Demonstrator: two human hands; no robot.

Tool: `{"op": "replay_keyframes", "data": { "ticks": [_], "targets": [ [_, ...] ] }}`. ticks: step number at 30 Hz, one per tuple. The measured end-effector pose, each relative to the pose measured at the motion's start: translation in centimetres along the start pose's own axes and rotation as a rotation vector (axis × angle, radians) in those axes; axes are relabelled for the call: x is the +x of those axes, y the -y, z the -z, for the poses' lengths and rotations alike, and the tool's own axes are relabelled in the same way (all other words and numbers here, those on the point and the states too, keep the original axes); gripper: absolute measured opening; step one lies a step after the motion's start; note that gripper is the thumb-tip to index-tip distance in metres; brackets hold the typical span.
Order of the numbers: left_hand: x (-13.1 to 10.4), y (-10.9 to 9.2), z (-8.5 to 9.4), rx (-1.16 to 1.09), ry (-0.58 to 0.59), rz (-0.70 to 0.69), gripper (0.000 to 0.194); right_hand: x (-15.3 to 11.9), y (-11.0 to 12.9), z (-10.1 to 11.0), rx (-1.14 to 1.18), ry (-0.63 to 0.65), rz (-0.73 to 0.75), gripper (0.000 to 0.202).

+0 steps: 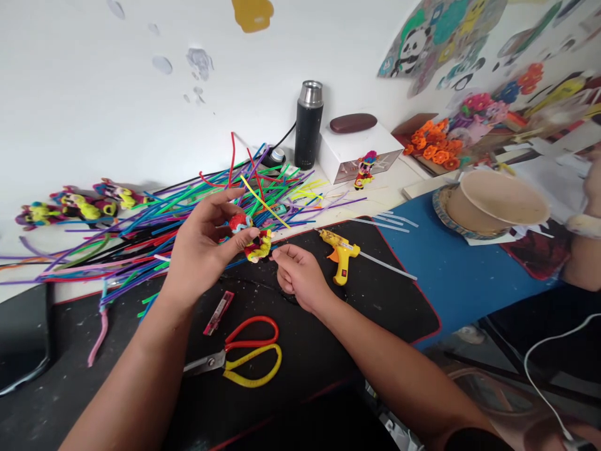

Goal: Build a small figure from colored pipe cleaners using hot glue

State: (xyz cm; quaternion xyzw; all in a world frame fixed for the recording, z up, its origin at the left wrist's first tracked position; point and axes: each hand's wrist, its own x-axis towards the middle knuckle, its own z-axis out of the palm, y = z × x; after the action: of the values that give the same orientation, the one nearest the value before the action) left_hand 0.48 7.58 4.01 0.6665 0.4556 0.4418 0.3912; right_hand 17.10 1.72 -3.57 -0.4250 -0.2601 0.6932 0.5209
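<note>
Between the thumb and fingers of my left hand [204, 247] is a small fuzzy figure [256, 246] in red, yellow and blue. A yellow pipe cleaner [264, 202] slants just above the figure, its far end free. My right hand [299, 275] is at the figure's lower right side, thumb and forefinger pinched together; anything between those fingertips is too small to name. Right of that hand lies a yellow glue gun [342, 254] with a clear glue stick in its back. Scissors [251, 354] with one red and one yellow handle rest on the black mat [323, 351].
Many coloured pipe cleaners [136, 235] spread behind my hands. A black bottle [308, 128] and white box [357, 147] stand by the wall. Several finished figures [84, 205] lie far left, another [365, 170] stands before the box. A tan bowl [498, 197] and another person's arm [585, 244] are right.
</note>
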Motion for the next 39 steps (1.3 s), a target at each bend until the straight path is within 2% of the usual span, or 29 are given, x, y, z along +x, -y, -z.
{"op": "replay_keyframes", "data": {
  "ticks": [9,39],
  "targets": [
    [0.11,0.19,0.06,-0.006,-0.001,-0.008,0.061,-0.01,0.07,-0.1,-0.019,-0.009,0.0,0.026],
    [0.11,0.52,0.15,-0.063,0.004,-0.018,0.061,-0.06,-0.05,0.09,0.01,0.013,0.007,0.031]
  ]
}}
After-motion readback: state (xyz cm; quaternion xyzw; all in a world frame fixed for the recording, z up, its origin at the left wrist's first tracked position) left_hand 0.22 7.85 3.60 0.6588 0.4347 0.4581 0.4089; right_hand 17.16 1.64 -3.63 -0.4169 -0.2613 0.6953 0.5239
